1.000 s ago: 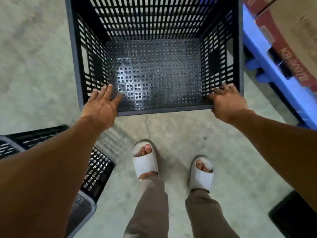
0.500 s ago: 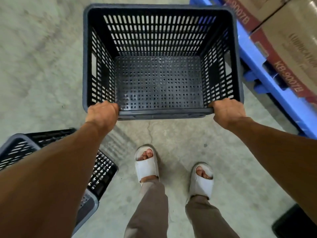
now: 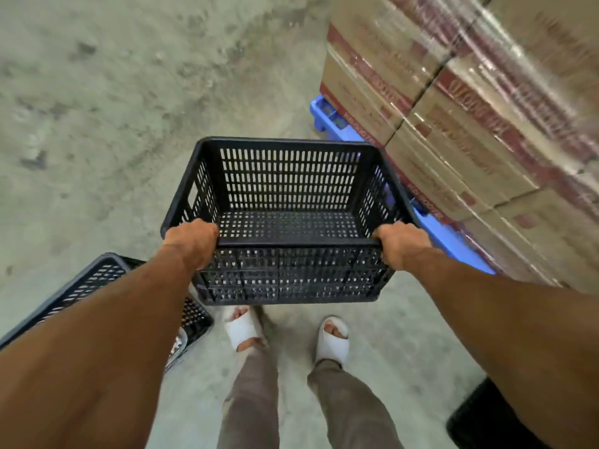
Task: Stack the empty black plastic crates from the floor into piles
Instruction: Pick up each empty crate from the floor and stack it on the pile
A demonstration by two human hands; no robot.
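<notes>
An empty black slotted plastic crate [image 3: 288, 189] hangs in the air in front of me, above the concrete floor and my feet. My left hand [image 3: 194, 244] is closed over the near rim at its left corner. At the right corner of that same rim my right hand [image 3: 402, 243] grips too. The crate tilts so its open top faces me. A second black crate [image 3: 97, 280] sits on the floor at the lower left, partly hidden by my left forearm.
A tall stack of shrink-wrapped cardboard boxes [image 3: 470, 124] on a blue pallet [image 3: 327, 115] stands close on the right. A dark object [image 3: 479, 419] lies at the bottom right corner. My sandalled feet [image 3: 243, 328] stand below the crate. Bare concrete floor [image 3: 97, 108] spreads left and ahead.
Both hands went from resting open on the crate's near rim to gripping it. The crate has lifted off the floor and come toward me; the view has tipped up.
</notes>
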